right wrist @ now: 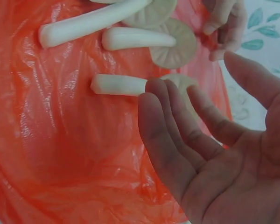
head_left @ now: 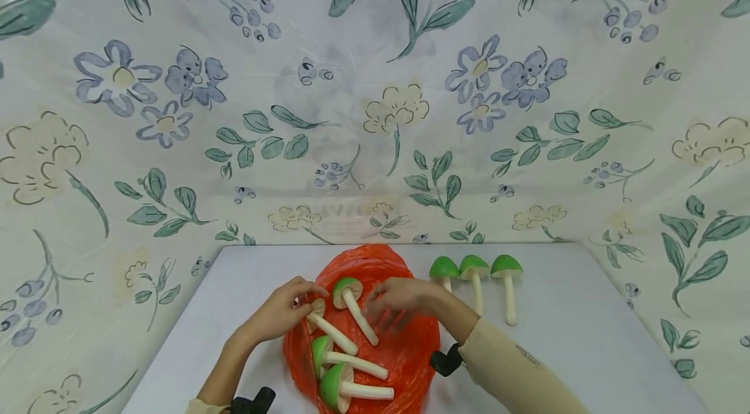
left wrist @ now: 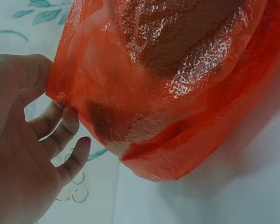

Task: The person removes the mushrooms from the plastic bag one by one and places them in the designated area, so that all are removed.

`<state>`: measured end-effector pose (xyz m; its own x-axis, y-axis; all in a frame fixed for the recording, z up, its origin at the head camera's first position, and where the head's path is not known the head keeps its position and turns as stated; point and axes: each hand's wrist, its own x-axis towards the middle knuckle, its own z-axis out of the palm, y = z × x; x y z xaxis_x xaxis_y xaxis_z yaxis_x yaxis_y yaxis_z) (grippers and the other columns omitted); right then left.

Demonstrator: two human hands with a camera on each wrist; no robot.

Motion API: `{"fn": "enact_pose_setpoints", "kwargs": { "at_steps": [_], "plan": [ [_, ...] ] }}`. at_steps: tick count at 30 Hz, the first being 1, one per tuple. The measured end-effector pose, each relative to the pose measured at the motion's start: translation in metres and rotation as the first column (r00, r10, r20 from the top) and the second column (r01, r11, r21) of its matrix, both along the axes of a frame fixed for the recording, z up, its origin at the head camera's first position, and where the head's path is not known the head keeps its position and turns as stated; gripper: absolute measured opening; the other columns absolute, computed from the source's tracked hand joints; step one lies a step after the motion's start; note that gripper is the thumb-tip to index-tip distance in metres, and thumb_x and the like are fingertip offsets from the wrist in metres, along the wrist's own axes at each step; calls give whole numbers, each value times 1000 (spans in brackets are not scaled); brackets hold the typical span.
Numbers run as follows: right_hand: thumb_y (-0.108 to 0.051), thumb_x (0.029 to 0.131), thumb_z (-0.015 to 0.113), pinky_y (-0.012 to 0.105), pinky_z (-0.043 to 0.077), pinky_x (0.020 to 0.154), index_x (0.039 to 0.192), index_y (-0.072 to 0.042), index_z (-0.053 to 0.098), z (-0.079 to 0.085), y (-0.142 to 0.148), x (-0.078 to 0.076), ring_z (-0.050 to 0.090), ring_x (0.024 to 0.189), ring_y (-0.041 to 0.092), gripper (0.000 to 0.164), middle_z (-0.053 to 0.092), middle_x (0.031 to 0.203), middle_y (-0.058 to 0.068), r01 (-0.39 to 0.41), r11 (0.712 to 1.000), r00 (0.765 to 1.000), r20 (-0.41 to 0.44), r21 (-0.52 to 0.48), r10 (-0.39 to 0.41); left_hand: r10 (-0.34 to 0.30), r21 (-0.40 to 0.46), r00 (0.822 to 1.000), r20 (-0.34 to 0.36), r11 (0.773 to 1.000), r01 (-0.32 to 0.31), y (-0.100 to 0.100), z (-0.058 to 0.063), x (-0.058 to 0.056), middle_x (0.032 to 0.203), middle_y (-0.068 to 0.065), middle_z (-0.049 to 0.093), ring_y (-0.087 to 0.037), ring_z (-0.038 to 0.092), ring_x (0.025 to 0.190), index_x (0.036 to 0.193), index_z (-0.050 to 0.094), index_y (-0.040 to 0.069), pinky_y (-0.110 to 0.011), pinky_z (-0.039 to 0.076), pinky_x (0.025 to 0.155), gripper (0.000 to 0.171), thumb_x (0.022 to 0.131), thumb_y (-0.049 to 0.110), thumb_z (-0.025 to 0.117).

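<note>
A red plastic bag [head_left: 410, 362] lies spread on the white table with several toy mushrooms with green caps and white stems on it. My left hand [head_left: 280, 310] pinches the bag's edge between thumb and fingers, as the left wrist view [left wrist: 56, 95] makes plain. Close to that hand lies one mushroom [head_left: 335, 334], its pale underside showing. Over the bag, my right hand [head_left: 401, 302] holds nothing, fingers extended and slightly blurred. Its fingertips are beside the farthest mushroom [head_left: 359, 316]; in the right wrist view they overlap that stem [right wrist: 116, 85], and contact is unclear.
Three more green-capped mushrooms stand in a row right of the bag, including the rightmost mushroom [head_left: 508, 290]. They lie on the white table [head_left: 562, 349]. A flower-printed cloth [head_left: 351, 160] rises behind the table.
</note>
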<state>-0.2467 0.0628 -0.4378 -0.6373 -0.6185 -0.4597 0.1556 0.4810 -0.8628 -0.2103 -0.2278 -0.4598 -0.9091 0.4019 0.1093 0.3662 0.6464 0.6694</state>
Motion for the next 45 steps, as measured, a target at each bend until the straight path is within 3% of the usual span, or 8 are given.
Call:
{"fn": "enact_pose_setpoints", "kwargs": {
  "at_steps": [13,23,29,35,41,45],
  "plan": [
    [-28,92,71,42,59,76,117,-5,66,-12,-16,-15,71,93,30,35,70,108,16,147,989,988,45,-28,-145,-2,-7,1000,13,1000,2,3,0,-1,98,-7,59,-18,47,82,116,71,11,-28,43,67,29,92,-1,61],
    [-29,90,72,43,58,80,116,-4,65,-27,-25,-16,70,94,30,37,72,105,15,163,985,982,100,-53,-157,10,-15,1000,15,1000,-9,4,-1,-1,98,-7,59,-19,47,81,116,71,10,-27,42,66,29,91,-1,61],
    [-22,91,71,37,56,73,91,-8,65,-32,-27,-15,69,86,24,15,71,94,10,118,992,990,87,-36,-115,11,-12,1000,7,1000,-11,3,0,-1,99,-9,60,-18,47,82,115,72,10,-27,43,68,28,92,-1,61],
    [-19,90,71,31,42,63,70,-14,63,-33,-27,-16,64,73,18,22,66,75,1,91,996,994,65,-24,-89,13,-8,1000,9,1000,-13,4,0,-1,97,-7,59,-18,47,82,116,72,12,-27,43,67,29,92,0,61],
    [-23,90,73,29,40,61,85,-13,69,-32,-29,-16,60,71,19,12,63,78,1,112,994,991,70,-17,-111,15,-3,1000,21,1000,-15,3,0,-2,97,-6,58,-18,47,82,116,72,11,-27,43,67,28,92,0,62],
    [-24,89,75,31,41,62,98,-10,71,-33,-31,-15,60,73,20,17,66,82,3,123,992,991,55,-8,-123,5,10,1000,22,1000,-5,2,1,-2,99,-7,59,-19,47,83,116,71,11,-27,43,67,27,92,0,62]
  ]
}}
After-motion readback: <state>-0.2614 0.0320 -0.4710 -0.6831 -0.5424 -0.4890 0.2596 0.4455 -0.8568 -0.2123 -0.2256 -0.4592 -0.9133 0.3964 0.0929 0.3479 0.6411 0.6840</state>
